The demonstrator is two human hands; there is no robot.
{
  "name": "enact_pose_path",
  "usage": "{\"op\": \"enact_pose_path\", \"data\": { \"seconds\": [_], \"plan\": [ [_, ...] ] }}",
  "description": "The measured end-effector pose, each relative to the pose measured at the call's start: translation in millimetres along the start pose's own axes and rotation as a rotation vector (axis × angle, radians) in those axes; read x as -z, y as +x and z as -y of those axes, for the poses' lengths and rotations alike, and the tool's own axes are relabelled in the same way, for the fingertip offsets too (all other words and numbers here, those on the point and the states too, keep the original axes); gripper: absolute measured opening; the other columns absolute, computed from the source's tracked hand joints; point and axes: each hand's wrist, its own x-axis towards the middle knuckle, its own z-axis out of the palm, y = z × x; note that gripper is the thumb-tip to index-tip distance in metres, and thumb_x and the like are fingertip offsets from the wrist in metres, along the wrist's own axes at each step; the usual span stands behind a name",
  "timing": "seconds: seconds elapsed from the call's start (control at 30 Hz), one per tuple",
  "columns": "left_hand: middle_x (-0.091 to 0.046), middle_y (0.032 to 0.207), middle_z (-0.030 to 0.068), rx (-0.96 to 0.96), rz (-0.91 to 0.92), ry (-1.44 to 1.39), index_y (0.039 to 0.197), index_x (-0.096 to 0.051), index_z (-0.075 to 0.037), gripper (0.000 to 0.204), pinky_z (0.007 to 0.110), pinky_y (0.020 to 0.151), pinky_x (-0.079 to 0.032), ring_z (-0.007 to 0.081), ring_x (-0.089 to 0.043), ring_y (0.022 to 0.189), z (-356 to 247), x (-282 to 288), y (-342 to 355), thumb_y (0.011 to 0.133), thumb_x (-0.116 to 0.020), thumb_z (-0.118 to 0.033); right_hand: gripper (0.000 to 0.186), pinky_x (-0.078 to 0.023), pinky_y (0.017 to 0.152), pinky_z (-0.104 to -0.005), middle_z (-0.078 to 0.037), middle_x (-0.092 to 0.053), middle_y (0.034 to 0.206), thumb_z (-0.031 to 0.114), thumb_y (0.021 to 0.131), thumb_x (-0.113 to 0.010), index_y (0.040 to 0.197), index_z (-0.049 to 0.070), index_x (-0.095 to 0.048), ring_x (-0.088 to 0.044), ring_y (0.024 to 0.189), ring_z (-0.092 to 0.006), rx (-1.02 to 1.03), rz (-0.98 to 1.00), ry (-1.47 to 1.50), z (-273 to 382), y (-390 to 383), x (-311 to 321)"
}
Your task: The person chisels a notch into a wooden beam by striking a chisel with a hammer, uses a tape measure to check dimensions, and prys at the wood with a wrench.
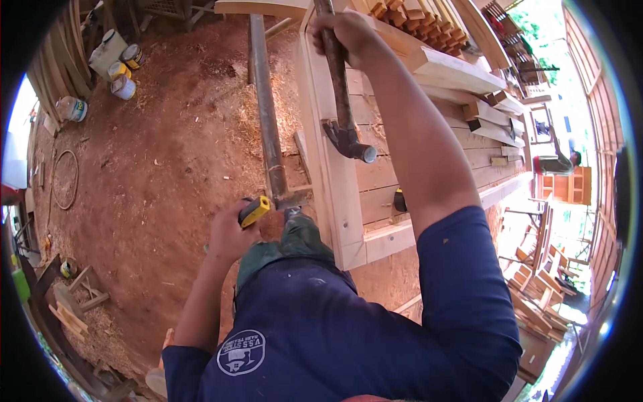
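Note:
My right hand (345, 39) is raised over the wooden workbench (343, 201) and closed around the handle of a claw hammer (340, 80). The hammer hangs head down, its round striking face toward the lower right, above the bench's edge. Low on the left, beside my green trousers, my left hand (231, 231) is closed on a yellow-and-black tool handle (254, 212). The rest of that tool is hidden, so its kind does not show. A small black-and-yellow object (400, 200) lies on the bench boards, partly covered by my right arm.
Stacked timber (462, 70) lies along the bench's far side. A metal pipe (268, 114) runs beside the bench over sawdust. Several paint buckets (123, 87) and a coiled hose (65, 179) are on the dirt floor at left. Another person (559, 163) is far right.

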Motion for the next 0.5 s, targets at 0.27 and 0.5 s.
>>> {"op": "enact_pose_path", "data": {
  "seconds": [0.27, 0.5],
  "plan": [
    [-0.063, 0.076, 0.0032, -0.229, -0.232, -0.107, 0.104, -0.070, -0.004, 0.023, 0.033, 0.065, -0.051, 0.0106, -0.063, 0.070, -112.7, -21.9, 25.7, 0.091, -0.077, -0.022, 0.025, -0.047, 0.047, -0.0338, -0.006, -0.056, 0.064, 0.027, 0.094, -0.074, 0.087, 0.005, -0.063, -0.052, 0.049, -0.0150, -0.112, 0.018, -0.080, -7.2, 64.1, -23.4],
    [-0.069, 0.076, 0.0128, 0.061, -0.341, -0.005, 0.108, -0.068, -0.004, 0.037, 0.038, 0.069, -0.054, 0.0243, -0.070, 0.071, -148.7, -20.7, 12.7, 0.086, -0.081, -0.030, 0.027, -0.049, 0.048, -0.0347, -0.006, -0.056, 0.062, 0.020, 0.096, -0.068, 0.076, 0.005, -0.057, -0.053, 0.050, -0.0172, -0.042, 0.050, -0.145, 4.8, 48.0, -32.0]
  ]
}}
